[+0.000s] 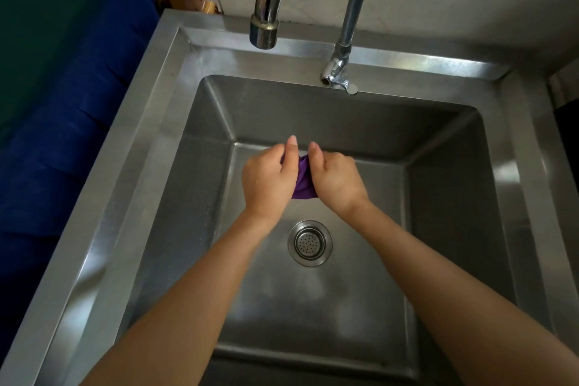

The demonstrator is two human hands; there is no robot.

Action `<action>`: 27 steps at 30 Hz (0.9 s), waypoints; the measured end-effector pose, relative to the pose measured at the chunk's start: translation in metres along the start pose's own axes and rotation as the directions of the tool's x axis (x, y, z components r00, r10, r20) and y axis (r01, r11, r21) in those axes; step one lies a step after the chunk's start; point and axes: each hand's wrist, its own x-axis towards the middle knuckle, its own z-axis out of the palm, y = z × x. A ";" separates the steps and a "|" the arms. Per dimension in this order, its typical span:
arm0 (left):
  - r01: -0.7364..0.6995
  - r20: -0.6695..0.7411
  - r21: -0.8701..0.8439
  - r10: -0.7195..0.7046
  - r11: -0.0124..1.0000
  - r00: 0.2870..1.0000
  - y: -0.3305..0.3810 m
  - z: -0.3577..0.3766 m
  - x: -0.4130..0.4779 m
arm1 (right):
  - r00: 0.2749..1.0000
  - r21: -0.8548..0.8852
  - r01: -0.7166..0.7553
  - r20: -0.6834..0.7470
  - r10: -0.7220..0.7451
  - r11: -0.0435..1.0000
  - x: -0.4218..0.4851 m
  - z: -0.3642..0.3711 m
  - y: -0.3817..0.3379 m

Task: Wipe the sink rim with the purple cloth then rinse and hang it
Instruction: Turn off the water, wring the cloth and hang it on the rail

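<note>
The purple cloth [302, 180] is bunched into a tight wad between both hands, held over the middle of the steel sink basin. My left hand [268, 178] grips its left side and my right hand [336, 179] grips its right side, thumbs pointing away from me. Most of the cloth is hidden inside the fists. The sink rim [529, 172] runs as a wide flat steel band around the basin. The curved faucet spout [263, 31] hangs above the far rim, with no water visible from it.
A second, thinner tap [336, 72] stands on the far rim right of the spout. The round drain strainer [310, 243] sits in the basin floor below my hands. Blue fabric [62, 122] lies left of the sink. A tiled wall stands behind.
</note>
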 end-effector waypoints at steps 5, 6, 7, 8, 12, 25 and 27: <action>0.270 -0.010 -0.177 -0.277 0.946 0.961 -0.017 0.006 -0.006 | 0.950 0.219 -0.193 0.285 0.127 0.956 0.006 -0.012 -0.003; 0.394 0.034 -0.237 -0.397 0.888 0.917 -0.019 0.007 -0.004 | 0.950 0.277 -0.177 0.298 0.090 0.945 0.006 -0.016 0.000; 0.528 0.099 -0.306 -0.525 0.792 0.845 -0.020 0.006 -0.002 | 0.950 0.346 -0.131 0.313 0.018 0.929 0.003 -0.020 0.003; 0.650 0.175 -0.361 -0.636 0.669 0.752 -0.019 0.005 0.001 | 0.945 0.399 -0.046 0.314 -0.089 0.916 0.000 -0.023 0.007; 0.885 0.470 -0.203 -0.751 0.419 0.464 -0.005 -0.004 0.009 | 0.816 -0.022 0.540 0.260 -0.517 0.842 -0.012 -0.016 0.016; 0.761 0.308 -0.221 -0.696 0.610 0.648 0.021 -0.005 0.011 | 0.796 -0.385 0.534 -0.071 -0.601 0.753 0.009 -0.004 0.001; 0.599 0.176 -0.185 -0.574 0.779 0.800 0.015 -0.002 0.008 | 0.844 -0.382 0.442 -0.131 -0.521 0.812 0.004 -0.001 0.003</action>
